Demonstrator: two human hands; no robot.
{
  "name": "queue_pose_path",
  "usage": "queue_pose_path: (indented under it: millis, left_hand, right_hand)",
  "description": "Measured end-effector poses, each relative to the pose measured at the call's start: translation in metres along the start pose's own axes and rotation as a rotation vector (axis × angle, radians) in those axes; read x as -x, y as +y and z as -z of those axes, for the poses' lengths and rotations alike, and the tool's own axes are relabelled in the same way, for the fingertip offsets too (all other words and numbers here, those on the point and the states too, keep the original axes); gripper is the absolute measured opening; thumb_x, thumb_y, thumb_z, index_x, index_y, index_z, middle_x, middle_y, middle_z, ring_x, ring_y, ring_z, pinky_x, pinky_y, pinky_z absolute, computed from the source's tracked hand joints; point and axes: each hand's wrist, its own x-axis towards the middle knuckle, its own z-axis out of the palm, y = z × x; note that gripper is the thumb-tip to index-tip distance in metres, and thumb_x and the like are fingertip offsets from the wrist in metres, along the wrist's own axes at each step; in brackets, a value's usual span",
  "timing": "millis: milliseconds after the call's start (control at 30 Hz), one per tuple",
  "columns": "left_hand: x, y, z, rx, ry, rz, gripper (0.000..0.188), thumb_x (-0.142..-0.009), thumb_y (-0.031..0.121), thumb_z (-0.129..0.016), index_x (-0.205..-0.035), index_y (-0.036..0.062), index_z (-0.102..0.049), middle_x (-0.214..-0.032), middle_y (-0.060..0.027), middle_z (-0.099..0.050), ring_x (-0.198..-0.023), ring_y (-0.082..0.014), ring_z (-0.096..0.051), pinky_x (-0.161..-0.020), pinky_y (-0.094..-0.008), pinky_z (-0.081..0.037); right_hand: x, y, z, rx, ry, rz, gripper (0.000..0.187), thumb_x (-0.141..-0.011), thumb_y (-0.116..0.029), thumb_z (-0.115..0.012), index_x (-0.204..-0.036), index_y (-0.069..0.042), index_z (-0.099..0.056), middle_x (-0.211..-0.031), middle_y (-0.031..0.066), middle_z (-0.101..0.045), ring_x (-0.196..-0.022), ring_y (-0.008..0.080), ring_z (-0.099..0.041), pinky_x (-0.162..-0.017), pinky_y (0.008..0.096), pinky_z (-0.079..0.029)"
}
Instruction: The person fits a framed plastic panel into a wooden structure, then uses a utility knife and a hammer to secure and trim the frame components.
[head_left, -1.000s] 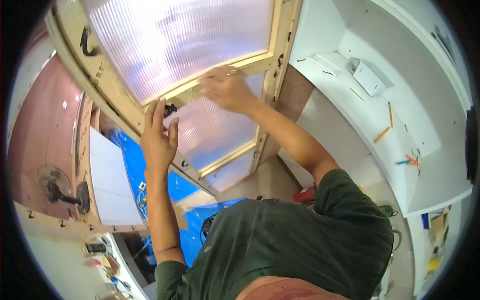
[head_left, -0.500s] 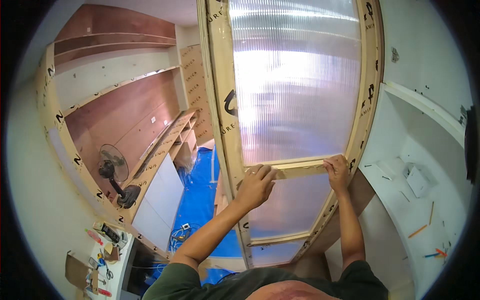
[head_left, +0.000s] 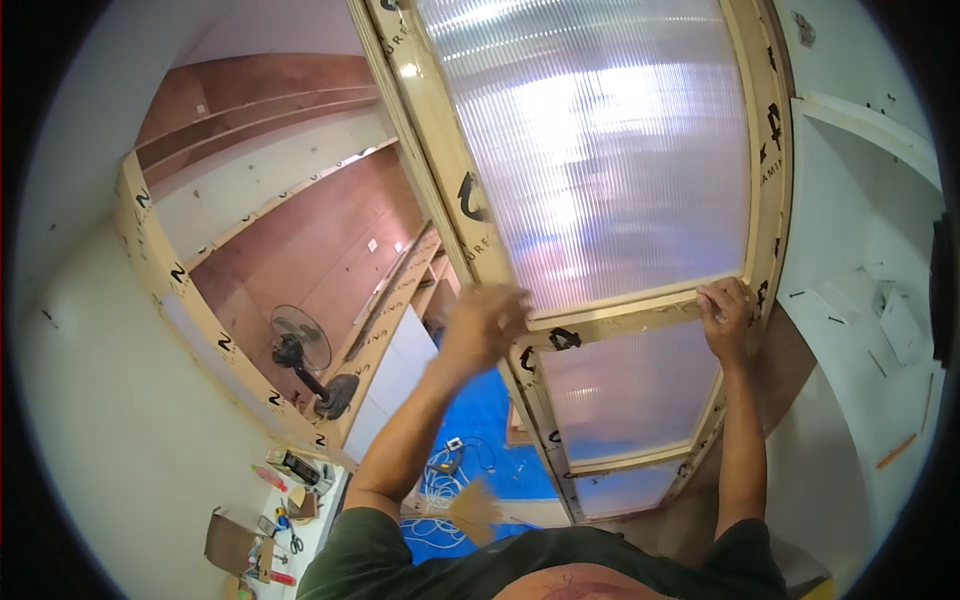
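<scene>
Before me stands a tall wooden frame [head_left: 440, 150] covered in printed protective film, with fluted translucent panels set in it. The large upper panel [head_left: 600, 180] is bright with reflections; a smaller middle panel [head_left: 630, 395] lies below it. A slim pale wooden strip [head_left: 630, 304] runs along the upper panel's bottom edge. My right hand [head_left: 727, 315] is closed, fingers pinched on the strip's right end. My left hand [head_left: 480, 330] hovers by the strip's left end, over the frame's left upright. Motion smears its fingers, so its grip is unclear.
Left are an unfinished wooden cabinet with a black fan [head_left: 300, 355], and a small white table [head_left: 310, 530] holding scissors and tools. Blue sheeting [head_left: 490, 420] with coiled white cable covers the floor. White shelving [head_left: 850, 300] with loose screws and pencils stands at right.
My left hand has come off the strip and moved slightly left, now blurred. The right hand stays at the strip's right end. The whole view has tilted and shifted.
</scene>
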Motion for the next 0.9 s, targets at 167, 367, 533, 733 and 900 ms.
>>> queue_pose_path:
  millis: [167,367,533,733,900]
  left_hand:
    - [-0.072,-0.043,0.095,-0.246,0.636,-0.106,0.037,-0.087,0.003,-0.073,-0.123,0.0022,-0.065,-0.111,-0.0187,-0.067,-0.102,-0.0371,-0.065,-0.086,-0.0418,-0.054]
    - [-0.178,-0.017,0.133,-0.066,0.673,0.172,0.077,-0.092,0.031,-0.079,-0.149,-0.003,-0.04,-0.141,-0.0261,-0.05,-0.126,-0.0383,-0.055,-0.099,-0.0501,-0.05]
    - [-0.222,-0.022,0.115,-0.386,0.812,0.256,0.088,-0.087,0.029,-0.082,-0.152,-0.0029,-0.032,-0.14,-0.028,-0.052,-0.126,-0.0435,-0.057,-0.106,-0.0515,-0.047]
    - [-0.235,0.004,0.112,-0.335,0.741,0.477,0.096,-0.082,0.021,-0.081,-0.158,0.0011,-0.025,-0.142,-0.0301,-0.053,-0.131,-0.0444,-0.056,-0.113,-0.0492,-0.044]
    - [-0.237,0.005,0.112,-0.503,0.754,0.487,0.108,-0.081,0.023,-0.082,-0.164,0.0042,-0.016,-0.145,-0.0314,-0.051,-0.13,-0.047,-0.057,-0.112,-0.0508,-0.046]
  right_hand:
    - [0.001,-0.006,-0.014,-0.067,0.013,-0.065,0.003,-0.092,-0.003,-0.07,-0.093,-0.001,-0.072,-0.087,0.0076,-0.058,-0.083,0.0248,-0.054,-0.076,0.0398,-0.045]
    - [0.003,0.011,-0.012,0.013,0.041,0.028,0.004,-0.091,-0.003,-0.072,-0.093,-0.001,-0.071,-0.088,0.0079,-0.059,-0.084,0.0261,-0.054,-0.082,0.0392,-0.042]
    - [0.005,0.016,-0.012,-0.022,0.043,0.035,0.005,-0.089,-0.003,-0.072,-0.095,-0.003,-0.071,-0.09,0.0084,-0.061,-0.088,0.0286,-0.055,-0.085,0.0405,-0.04]
    - [0.003,0.023,-0.014,-0.004,0.038,0.08,0.009,-0.089,-0.002,-0.07,-0.098,-0.002,-0.069,-0.092,0.0091,-0.059,-0.088,0.0284,-0.054,-0.085,0.0407,-0.04]
    - [0.002,0.024,-0.012,-0.059,0.046,0.056,0.008,-0.087,-0.006,-0.07,-0.095,-0.004,-0.072,-0.093,0.0089,-0.061,-0.089,0.0304,-0.055,-0.086,0.0444,-0.04]
